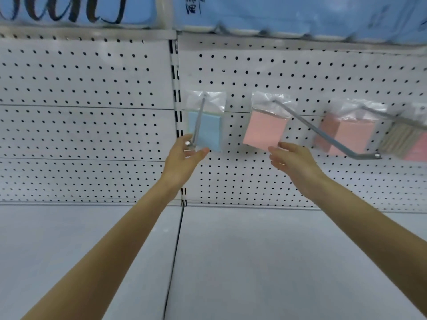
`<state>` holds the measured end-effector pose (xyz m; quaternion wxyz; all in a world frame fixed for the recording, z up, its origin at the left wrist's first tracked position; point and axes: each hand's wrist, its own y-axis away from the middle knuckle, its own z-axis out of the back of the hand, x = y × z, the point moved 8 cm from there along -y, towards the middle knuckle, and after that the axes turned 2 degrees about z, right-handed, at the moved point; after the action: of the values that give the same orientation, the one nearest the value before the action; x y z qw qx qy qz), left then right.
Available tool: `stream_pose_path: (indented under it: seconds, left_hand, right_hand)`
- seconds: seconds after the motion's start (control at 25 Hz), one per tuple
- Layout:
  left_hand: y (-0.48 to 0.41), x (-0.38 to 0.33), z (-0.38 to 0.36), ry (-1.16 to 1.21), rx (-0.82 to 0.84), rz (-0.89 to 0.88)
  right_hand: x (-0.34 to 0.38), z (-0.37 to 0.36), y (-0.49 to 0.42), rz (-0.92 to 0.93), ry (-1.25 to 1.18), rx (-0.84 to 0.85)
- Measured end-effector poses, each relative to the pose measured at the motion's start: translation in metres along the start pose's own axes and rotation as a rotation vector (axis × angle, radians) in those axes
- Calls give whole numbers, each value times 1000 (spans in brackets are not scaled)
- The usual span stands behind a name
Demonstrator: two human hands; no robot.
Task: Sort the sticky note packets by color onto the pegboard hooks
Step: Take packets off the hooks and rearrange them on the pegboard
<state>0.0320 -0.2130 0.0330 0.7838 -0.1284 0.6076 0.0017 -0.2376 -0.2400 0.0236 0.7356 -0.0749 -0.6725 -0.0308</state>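
A blue sticky note packet (209, 129) in a clear bag hangs at the back of a metal hook (198, 121) on the white pegboard (92, 112). My left hand (184, 158) is open just under that hook's tip, holding nothing. To the right a pink packet (264, 131) hangs on a second long hook (323, 132). Open as well, my right hand (293, 160) has its fingertips at the pink packet's lower edge. Another pink packet (346, 135) hangs further right, with more packets (406, 142) at the frame edge.
A grey shelf (231, 262) runs below the pegboard. A slotted upright (176, 112) splits the board into two panels; the left panel carries no hooks. Blue wrapped packs (277, 12) sit on the shelf above. The long hooks jut out toward me.
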Motion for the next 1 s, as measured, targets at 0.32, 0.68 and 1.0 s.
stream_pose_path:
  seconds: [0.32,0.68,1.0]
  left_hand:
    - [-18,11,7,57,-50,72]
    - [1,5,-1,161,-21,60]
    - [64,-27,13,208,9,-2]
  right_hand:
    - [4,3,14,-100,-125,3]
    - [22,-11,23,-67,-14,39]
    - [40,-4,81,133,-56,80]
